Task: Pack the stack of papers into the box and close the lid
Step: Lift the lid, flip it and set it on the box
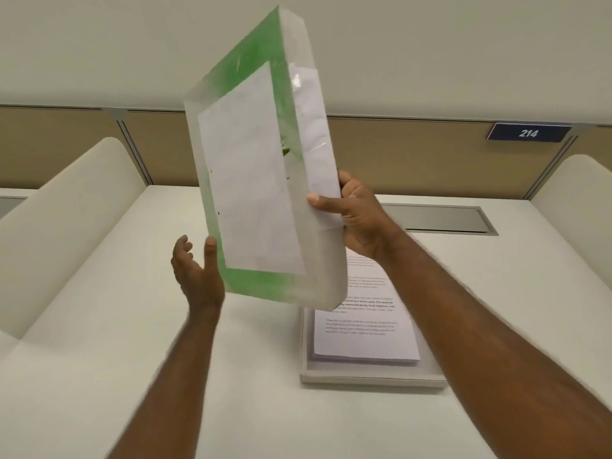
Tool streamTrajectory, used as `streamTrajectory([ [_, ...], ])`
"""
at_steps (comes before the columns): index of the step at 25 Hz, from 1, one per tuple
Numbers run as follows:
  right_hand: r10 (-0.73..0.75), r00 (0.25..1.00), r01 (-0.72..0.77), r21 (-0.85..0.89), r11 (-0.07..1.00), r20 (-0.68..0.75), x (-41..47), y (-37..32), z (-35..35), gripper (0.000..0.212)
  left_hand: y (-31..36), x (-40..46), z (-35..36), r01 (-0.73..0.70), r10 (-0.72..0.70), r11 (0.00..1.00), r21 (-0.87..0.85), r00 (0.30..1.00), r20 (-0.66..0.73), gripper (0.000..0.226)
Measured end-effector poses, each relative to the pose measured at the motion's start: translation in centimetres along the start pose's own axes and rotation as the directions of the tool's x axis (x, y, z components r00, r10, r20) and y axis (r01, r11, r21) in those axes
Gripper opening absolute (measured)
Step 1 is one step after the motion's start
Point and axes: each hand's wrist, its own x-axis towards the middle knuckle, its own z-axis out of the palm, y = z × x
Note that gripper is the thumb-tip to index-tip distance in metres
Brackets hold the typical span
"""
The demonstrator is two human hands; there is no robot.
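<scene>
Near right on the worktop (pixel 132 326): box (pixel 371 379) holding the papers (pixel 361 339), bare surface left. Above, lid (pixel 255 167) tilted on edge, gripped at its right side by right hand (pixel 357 217); left hand (pixel 195 266) open, thumb touching the lower left edge.

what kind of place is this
Probably an office or study carrel: a pale desk with cream side dividers, a numbered sign reading 214 on the back partition, and a metal cable hatch set into the desk.
</scene>
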Motion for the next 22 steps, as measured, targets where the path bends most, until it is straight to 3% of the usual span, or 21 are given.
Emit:
streamTrajectory([
  [2, 0.006, 1.000, -0.007, 0.052, 0.999, 0.017, -1.2, -0.7, -2.9, 0.032, -0.4, 1.7, 0.3, 0.167, -0.141, 0.982, -0.085, 0.956, 0.256, 0.088],
  [4, 0.014, 1.000, -0.016, 0.085, 0.996, 0.013, -2.4, -1.3, -5.4, 0.032, 0.1, 1.5, 0.9, 0.282, -0.170, 0.952, -0.120, 0.812, 0.558, 0.074],
  [6, 0.033, 0.999, -0.029, 0.113, 0.993, -0.038, -3.2, -1.3, -7.8, 0.031, 0.6, 0.4, 1.9, 0.329, -0.165, 0.935, -0.129, 0.729, 0.665, 0.067],
  [12, 0.111, 0.941, -0.086, 0.089, 0.992, -0.320, -4.6, 0.9, -14.5, 0.021, 0.9, -3.2, 5.0, 0.204, -0.169, 0.979, -0.011, 0.841, 0.514, 0.044],
  [16, 0.042, 0.814, -0.137, -0.121, 0.983, -0.579, -5.0, 4.5, -17.0, 0.018, 0.5, -6.2, 6.3, 0.150, -0.162, 0.987, 0.066, 0.855, 0.493, 0.032],
  [18, -0.042, 0.761, -0.205, -0.301, 0.932, -0.648, -5.6, 6.4, -17.9, 0.024, -0.2, -7.5, 6.8, 0.145, -0.184, 0.982, 0.118, 0.854, 0.488, 0.030],
  [22, -0.098, 0.774, -0.363, -0.566, 0.740, -0.625, -7.1, 9.1, -19.8, 0.036, -1.7, -9.4, 7.5, 0.147, -0.224, 0.970, 0.193, 0.844, 0.487, 0.033],
])
